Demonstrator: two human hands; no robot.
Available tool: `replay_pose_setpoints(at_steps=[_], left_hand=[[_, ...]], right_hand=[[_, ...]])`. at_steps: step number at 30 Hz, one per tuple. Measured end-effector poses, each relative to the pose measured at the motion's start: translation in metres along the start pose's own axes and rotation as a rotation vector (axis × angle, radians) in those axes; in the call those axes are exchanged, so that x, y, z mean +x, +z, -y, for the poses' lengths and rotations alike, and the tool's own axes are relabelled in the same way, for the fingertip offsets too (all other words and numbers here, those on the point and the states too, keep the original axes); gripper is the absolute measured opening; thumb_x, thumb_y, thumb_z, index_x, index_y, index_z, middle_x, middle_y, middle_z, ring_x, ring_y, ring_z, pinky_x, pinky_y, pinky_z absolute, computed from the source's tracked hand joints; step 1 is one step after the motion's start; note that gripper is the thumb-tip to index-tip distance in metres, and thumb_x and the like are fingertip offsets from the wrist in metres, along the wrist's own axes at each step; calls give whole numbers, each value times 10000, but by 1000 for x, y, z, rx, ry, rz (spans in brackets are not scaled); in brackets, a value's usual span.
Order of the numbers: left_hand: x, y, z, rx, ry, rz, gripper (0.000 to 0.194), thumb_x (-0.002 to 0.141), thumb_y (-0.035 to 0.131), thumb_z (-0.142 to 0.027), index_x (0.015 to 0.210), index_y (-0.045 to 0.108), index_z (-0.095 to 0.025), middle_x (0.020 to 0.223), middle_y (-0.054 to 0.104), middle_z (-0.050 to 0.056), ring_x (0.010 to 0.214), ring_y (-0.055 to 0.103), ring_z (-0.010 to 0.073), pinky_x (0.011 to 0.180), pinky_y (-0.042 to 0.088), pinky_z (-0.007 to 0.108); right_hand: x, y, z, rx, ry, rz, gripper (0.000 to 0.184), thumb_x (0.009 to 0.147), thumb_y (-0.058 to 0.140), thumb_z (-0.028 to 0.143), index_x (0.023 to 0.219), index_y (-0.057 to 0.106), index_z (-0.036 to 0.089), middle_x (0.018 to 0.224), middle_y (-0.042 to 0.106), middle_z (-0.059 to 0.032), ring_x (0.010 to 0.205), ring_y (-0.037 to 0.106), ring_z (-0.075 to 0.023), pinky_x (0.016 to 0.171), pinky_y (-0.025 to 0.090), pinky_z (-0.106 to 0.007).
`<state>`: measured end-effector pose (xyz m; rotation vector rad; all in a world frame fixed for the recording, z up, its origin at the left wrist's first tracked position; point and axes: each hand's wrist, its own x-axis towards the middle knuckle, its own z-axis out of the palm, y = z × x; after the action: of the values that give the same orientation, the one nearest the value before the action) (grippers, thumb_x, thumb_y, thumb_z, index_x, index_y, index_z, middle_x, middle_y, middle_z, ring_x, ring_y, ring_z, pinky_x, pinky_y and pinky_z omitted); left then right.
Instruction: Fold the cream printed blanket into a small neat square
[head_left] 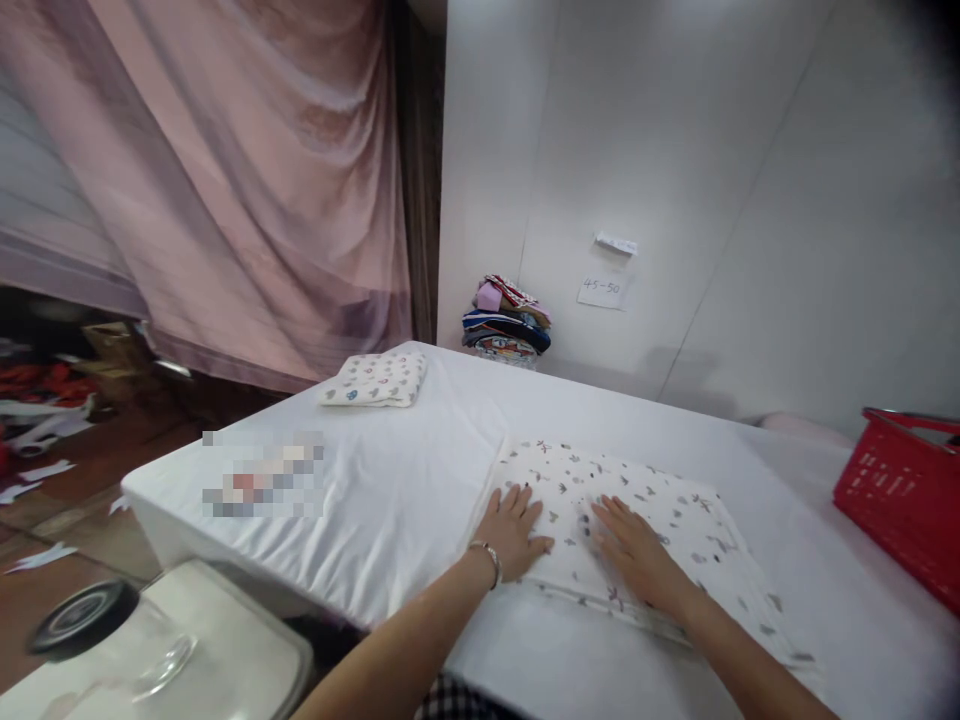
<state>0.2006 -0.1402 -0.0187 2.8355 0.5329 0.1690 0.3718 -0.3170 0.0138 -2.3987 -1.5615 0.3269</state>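
Observation:
A white cloth with small grey and dark prints (pixel 630 480) lies folded flat on the white-covered table (pixel 420 530). My left hand (pixel 514 535) rests on its near left part, fingers spread, with a bracelet at the wrist. Flat on the middle of the same cloth is my right hand (pixel 637 555), its fingers stretched out. Neither hand grips anything. Farther back on the left sits a smaller folded cloth with a colourful print (pixel 376 380), apart from both hands.
A red plastic basket (pixel 900 490) stands at the right. Folded clothes (pixel 507 320) are stacked by the wall behind the table. At the front left, a jar with a black lid (pixel 90 625) stands on a pale surface. A pink curtain (pixel 285 180) hangs at the left.

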Motion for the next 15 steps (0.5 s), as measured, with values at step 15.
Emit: replay_pose_setpoints(at_steps=[15], left_hand=[[-6,-2,0,-128,17,0,693,829,183,-624,1371,332,-219,1473,207,78,1368,65,262,1099,23,522]], right_hand=[[156,36,51,-197,23,-11,617,893,221,489,1386,258,119,1485,154,-89,1361,72,-237,1073,59,-467]])
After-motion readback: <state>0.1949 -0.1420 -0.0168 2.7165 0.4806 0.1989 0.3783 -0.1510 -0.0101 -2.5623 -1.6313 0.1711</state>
